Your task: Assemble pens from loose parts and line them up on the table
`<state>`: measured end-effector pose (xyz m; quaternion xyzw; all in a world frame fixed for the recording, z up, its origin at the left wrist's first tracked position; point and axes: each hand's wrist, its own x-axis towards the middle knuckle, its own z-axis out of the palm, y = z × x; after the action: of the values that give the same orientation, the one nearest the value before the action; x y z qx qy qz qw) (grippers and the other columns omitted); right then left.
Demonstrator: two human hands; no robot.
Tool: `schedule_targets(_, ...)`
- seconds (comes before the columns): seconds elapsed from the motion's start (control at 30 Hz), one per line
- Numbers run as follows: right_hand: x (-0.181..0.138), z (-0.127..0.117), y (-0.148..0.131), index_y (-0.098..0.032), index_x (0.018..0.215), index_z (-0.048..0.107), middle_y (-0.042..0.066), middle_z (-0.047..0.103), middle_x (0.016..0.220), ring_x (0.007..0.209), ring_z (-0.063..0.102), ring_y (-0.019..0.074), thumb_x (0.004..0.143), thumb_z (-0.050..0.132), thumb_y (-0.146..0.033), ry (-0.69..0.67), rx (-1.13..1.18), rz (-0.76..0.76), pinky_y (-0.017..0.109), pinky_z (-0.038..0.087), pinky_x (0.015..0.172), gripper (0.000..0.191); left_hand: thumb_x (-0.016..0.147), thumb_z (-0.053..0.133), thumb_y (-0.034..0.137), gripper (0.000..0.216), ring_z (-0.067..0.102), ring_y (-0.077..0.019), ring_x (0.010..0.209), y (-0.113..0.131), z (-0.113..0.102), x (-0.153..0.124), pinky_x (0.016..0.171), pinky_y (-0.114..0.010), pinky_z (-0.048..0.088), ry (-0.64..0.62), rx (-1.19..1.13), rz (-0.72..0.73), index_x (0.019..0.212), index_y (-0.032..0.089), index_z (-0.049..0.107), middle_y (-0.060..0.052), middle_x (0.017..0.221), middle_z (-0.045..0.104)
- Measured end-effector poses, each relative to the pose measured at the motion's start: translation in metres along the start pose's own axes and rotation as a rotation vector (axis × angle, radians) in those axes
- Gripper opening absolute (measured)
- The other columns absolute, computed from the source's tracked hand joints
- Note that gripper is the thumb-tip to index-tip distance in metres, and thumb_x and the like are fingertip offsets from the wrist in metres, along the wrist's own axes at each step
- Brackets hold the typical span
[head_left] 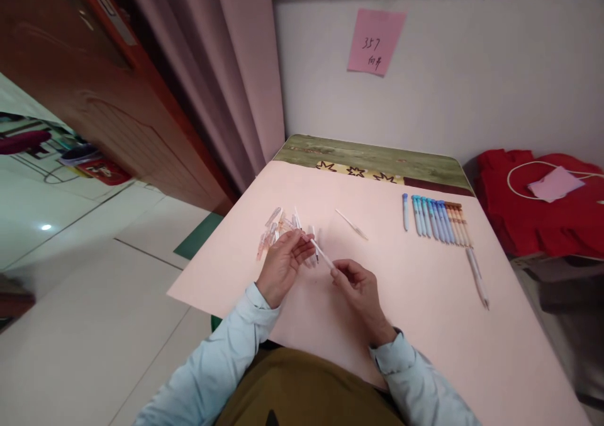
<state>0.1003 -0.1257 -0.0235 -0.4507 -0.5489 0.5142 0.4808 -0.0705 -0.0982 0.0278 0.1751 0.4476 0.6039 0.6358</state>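
My left hand [282, 263] and my right hand [357, 287] meet over the pink tabletop [425, 300], both pinched on a thin white pen refill [323, 253] that runs between them. Just beyond my left hand lies a small heap of clear pen parts [278, 231]. One loose white refill [352, 224] lies further back in the middle. A neat row of assembled pens [436, 219], blue ones and orange ones, is laid out at the back right. A white pen [477, 277] lies alone in front of that row.
A pink note [375, 41] is stuck on the wall behind the table. A red bag [533, 206] with a pink paper on it stands to the right. A curtain [212, 73] and a wooden door [85, 80] are on the left, above a tiled floor.
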Motion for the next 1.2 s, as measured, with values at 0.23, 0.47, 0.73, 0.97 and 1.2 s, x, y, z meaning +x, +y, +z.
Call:
schedule_targets(0.23, -0.001, 0.001, 0.002, -0.017, 0.087, 0.069, 0.003, 0.066, 0.075, 0.066, 0.057, 0.0149, 0.085, 0.063, -0.034, 0.026, -0.061, -0.027, 0.026, 0.045, 0.059, 0.018, 0.076, 0.077, 0.033, 0.024, 0.069, -0.0157, 0.081, -0.009, 0.0, -0.003, 0.077, -0.029, 0.056, 0.033, -0.02, 0.041, 0.085, 0.014, 0.064, -0.008, 0.09, 0.073)
schedule_targets(0.47, -0.001, 0.002, 0.001, -0.017, 0.085, 0.069, 0.002, 0.065, 0.072, 0.063, 0.056, 0.0145, 0.085, 0.063, -0.034, 0.031, -0.077, -0.026, 0.025, 0.044, 0.057, 0.017, 0.075, 0.077, 0.036, 0.028, 0.069, -0.0177, 0.081, -0.01, -0.001, -0.005, 0.079, -0.032, 0.055, 0.022, 0.023, 0.088, 0.086, 0.015, 0.063, -0.008, 0.089, 0.073)
schedule_targets(0.73, -0.002, 0.004, 0.0, -0.018, 0.097, 0.065, 0.002, 0.063, 0.078, 0.065, 0.056, 0.0135, 0.083, 0.067, -0.034, 0.09, -0.051, -0.035, 0.025, 0.045, 0.058, 0.021, 0.069, 0.081, 0.033, 0.032, 0.069, -0.0185, 0.079, -0.028, 0.004, -0.015, 0.08, -0.034, 0.053, -0.007, 0.124, 0.092, 0.085, 0.016, 0.059, -0.007, 0.084, 0.074)
schedule_targets(0.97, -0.002, 0.005, -0.002, -0.019, 0.091, 0.063, 0.004, 0.066, 0.084, 0.072, 0.06, 0.0157, 0.08, 0.071, -0.037, 0.123, -0.019, -0.024, 0.027, 0.05, 0.064, 0.023, 0.069, 0.081, 0.032, 0.032, 0.068, -0.0163, 0.076, -0.032, 0.003, -0.015, 0.079, -0.033, 0.053, -0.006, 0.066, 0.048, 0.085, 0.016, 0.058, -0.007, 0.087, 0.074)
schedule_targets(1.2, -0.003, 0.004, -0.004, -0.018, 0.084, 0.064, 0.002, 0.064, 0.075, 0.066, 0.058, 0.0143, 0.083, 0.068, -0.041, 0.128, -0.027, -0.002, 0.026, 0.048, 0.061, 0.023, 0.071, 0.08, 0.03, 0.028, 0.068, -0.0158, 0.079, -0.032, 0.006, -0.017, 0.083, -0.033, 0.052, -0.044, 0.064, 0.036, 0.085, 0.016, 0.059, -0.005, 0.086, 0.072)
